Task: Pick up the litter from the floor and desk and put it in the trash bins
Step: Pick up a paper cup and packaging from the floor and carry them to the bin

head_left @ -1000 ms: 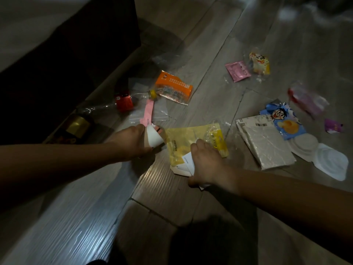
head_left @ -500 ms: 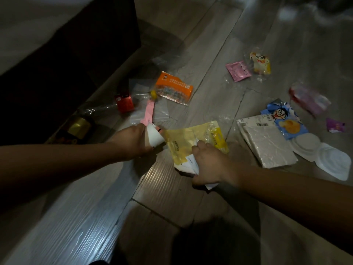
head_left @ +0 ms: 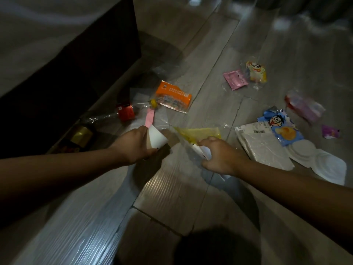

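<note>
1. Yellow plastic bag: half a second ago it lay flat on the wooden floor. Now its near end is lifted and bunched in my right hand, which pinches it together with some white paper scraps.
2. My left hand has kept its hold, with the fingers curled round a white paper cone. A pink strip sticks up out of the same grip. The two hands are apart, and the bag's loose corner hangs between them.
3. A clear bottle with a red label and a yellow cap lies on its side by the dark furniture base. It looks empty, though the light is too dim for me to be sure. An orange packet lies flat just beyond the cap.
4. On the floor to my right lies a white mailer bag. A blue cartoon snack bag overlaps its far corner, and white round lids lie just beside it.
5. Farther off lie a pink sachet, a yellow cartoon wrapper, a red-and-pink wrapper and a purple scrap.
</note>
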Demonstrator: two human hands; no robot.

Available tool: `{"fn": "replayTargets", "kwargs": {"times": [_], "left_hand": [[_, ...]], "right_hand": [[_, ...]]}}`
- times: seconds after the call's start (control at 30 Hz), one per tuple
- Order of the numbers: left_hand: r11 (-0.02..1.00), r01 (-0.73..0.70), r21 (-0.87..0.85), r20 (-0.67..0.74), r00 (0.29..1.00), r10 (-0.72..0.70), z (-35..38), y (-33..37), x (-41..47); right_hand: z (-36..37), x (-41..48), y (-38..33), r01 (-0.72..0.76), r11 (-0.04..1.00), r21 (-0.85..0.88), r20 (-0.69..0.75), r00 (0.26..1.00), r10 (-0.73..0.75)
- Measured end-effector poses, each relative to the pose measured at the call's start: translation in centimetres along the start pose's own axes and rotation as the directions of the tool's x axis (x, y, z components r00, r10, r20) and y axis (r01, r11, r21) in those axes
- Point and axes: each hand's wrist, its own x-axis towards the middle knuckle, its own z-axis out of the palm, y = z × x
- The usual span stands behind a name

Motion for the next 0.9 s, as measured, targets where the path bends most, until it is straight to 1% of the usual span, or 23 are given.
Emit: {"fn": "replayTargets", "kwargs": {"times": [0.07,0.17,0.3,0.43,0.53,0.63,0.77,0.9], "left_hand": [[0.998,-0.012,-0.058,-0.021,1.0,0.01,-0.5,0.5,0.2],[0.987,-0.044,-0.157,-0.074,0.997,0.033,-1.7,1.9,0.9],[0.963,-0.084,-0.257,-0.161,0.986,0.043,-4.2,5.0,2.3],[0.936,-0.073,-0.346,-0.189,0.982,0.007,-8.4,9.3,2.9],[0.92,-0.047,-0.389,-0.203,0.979,-0.036,-14.0,13.3,2.1],[0.886,-0.052,-0.462,-0.215,0.975,-0.055,-21.0,18.1,-0.5],[0.873,-0.127,-0.471,-0.249,0.969,0.007,-32.0,25.3,-4.8],[0.831,-0.226,-0.508,-0.308,0.949,0.07,-43.6,32.7,-9.0]], "right_hand": [[-1.0,-0.3,0.1,-0.031,0.994,0.103,-0.062,0.997,0.038],[-2.6,-0.7,0.2,-0.071,0.969,0.237,-0.118,0.988,0.101],[-5.8,-0.8,0.0,-0.145,0.896,0.419,-0.185,0.953,0.241],[-11.5,-1.4,-1.1,-0.167,0.838,0.519,-0.201,0.929,0.31],[-18.2,-2.9,-3.0,-0.167,0.781,0.602,-0.235,0.898,0.373],[-26.5,-5.3,-6.1,-0.117,0.75,0.651,-0.286,0.877,0.386],[-39.9,-9.2,-10.8,-0.061,0.717,0.694,-0.37,0.824,0.428],[-53.4,-14.4,-15.7,0.03,0.723,0.69,-0.478,0.77,0.424]]}}
